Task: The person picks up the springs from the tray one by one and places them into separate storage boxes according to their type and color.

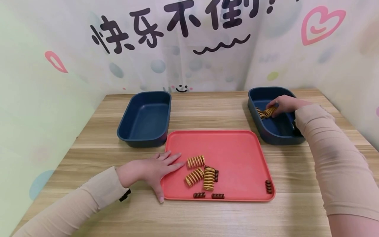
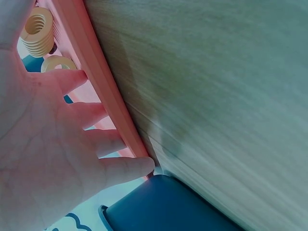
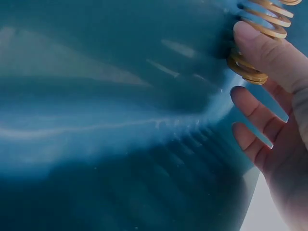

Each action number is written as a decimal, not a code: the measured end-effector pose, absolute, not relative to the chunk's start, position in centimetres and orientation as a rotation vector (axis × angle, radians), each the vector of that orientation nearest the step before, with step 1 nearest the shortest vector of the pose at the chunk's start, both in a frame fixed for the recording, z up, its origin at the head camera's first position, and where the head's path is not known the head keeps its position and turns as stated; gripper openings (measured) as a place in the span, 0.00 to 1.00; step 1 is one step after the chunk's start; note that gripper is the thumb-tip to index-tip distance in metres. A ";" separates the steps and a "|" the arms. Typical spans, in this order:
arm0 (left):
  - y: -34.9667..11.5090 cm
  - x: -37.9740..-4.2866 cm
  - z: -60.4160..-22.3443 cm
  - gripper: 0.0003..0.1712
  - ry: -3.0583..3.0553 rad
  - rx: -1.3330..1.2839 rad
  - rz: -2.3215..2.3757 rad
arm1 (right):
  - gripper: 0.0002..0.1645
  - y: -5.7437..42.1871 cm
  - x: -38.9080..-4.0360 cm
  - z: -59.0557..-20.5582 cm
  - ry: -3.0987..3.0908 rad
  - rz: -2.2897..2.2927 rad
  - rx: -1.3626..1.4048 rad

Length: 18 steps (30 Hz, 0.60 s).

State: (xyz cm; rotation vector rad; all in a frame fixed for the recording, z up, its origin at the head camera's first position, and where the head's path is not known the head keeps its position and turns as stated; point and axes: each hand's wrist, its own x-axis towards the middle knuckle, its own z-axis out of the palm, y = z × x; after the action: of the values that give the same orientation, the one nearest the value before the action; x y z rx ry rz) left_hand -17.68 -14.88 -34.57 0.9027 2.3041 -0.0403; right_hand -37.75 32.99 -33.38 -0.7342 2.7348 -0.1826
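Note:
Inside the right blue bin (image 1: 279, 138), my right hand (image 1: 285, 103) pinches a gold coil spring (image 1: 270, 111); the right wrist view shows the thumb lying across the spring (image 3: 250, 72). Another gold spring (image 1: 260, 113) lies beside it in the bin. My left hand (image 1: 157, 169) rests with spread fingers on the left edge of the red tray (image 1: 234, 148). Near its fingertips lie three gold springs, one (image 1: 195, 161) toward the back and one upright-looking spring (image 1: 208, 179) partly over small dark springs (image 1: 216, 175).
More small dark springs lie along the tray's front edge (image 1: 199, 195), and one dark spring (image 1: 268, 186) sits by the right rim. A second blue bin (image 1: 145, 143), with nothing in it, stands behind the tray on the left. A printed cloth (image 1: 207, 72) hangs behind the wooden table (image 1: 207, 112).

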 end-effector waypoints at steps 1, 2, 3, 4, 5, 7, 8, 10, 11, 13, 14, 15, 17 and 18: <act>-14.9 -17.7 -34.6 0.66 2.305 0.904 -0.041 | 0.21 33.0 -37.7 -33.4 2.733 -0.186 -0.726; -14.9 -17.7 -34.6 0.66 2.305 0.904 -0.041 | 0.22 32.9 -37.7 -33.3 2.730 -0.187 -0.721; -14.9 -17.7 -34.6 0.66 2.306 0.904 -0.039 | 0.22 32.9 -37.7 -33.3 2.729 -0.186 -0.714; -14.9 -17.7 -34.6 0.66 2.306 0.903 -0.038 | 0.21 32.9 -37.7 -33.4 2.724 -0.186 -0.708; -14.9 -17.7 -34.6 0.66 2.306 0.903 -0.036 | 0.21 32.8 -37.7 -33.4 2.718 -0.187 -0.698; -15.0 -17.6 -34.6 0.66 2.306 0.903 -0.033 | 0.21 32.7 -37.7 -33.4 2.699 -0.192 -0.675; -15.0 -17.6 -34.6 0.66 2.306 0.902 -0.032 | 0.21 32.7 -37.7 -33.3 2.689 -0.196 -0.662; -15.0 -17.6 -34.5 0.66 2.305 0.902 -0.032 | 0.22 32.6 -37.7 -33.3 2.668 -0.208 -0.633; -15.0 -17.6 -34.5 0.66 2.304 0.902 -0.031 | 0.22 32.6 -37.7 -33.3 2.661 -0.218 -0.621; -15.0 -17.6 -34.5 0.66 2.302 0.900 -0.032 | 0.24 32.6 -37.7 -33.2 2.656 -0.226 -0.609; -15.0 -17.6 -34.5 0.66 2.301 0.898 -0.033 | 0.25 32.7 -37.7 -33.1 2.651 -0.233 -0.604; -15.0 -17.6 -34.4 0.66 2.301 0.897 -0.035 | 0.26 32.7 -37.6 -33.0 2.649 -0.234 -0.603; -14.9 -17.6 -34.4 0.65 2.299 0.893 -0.034 | 0.27 32.8 -37.5 -32.7 2.658 -0.229 -0.616; -14.9 -17.6 -34.4 0.65 2.298 0.892 -0.034 | 0.28 32.8 -37.5 -32.4 2.665 -0.225 -0.626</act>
State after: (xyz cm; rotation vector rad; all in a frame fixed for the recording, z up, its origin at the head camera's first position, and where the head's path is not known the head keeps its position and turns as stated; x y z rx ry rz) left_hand -17.59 -14.90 -34.38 0.8924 2.2982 -0.0343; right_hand -37.50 32.82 -32.41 -0.6264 2.6651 -0.2255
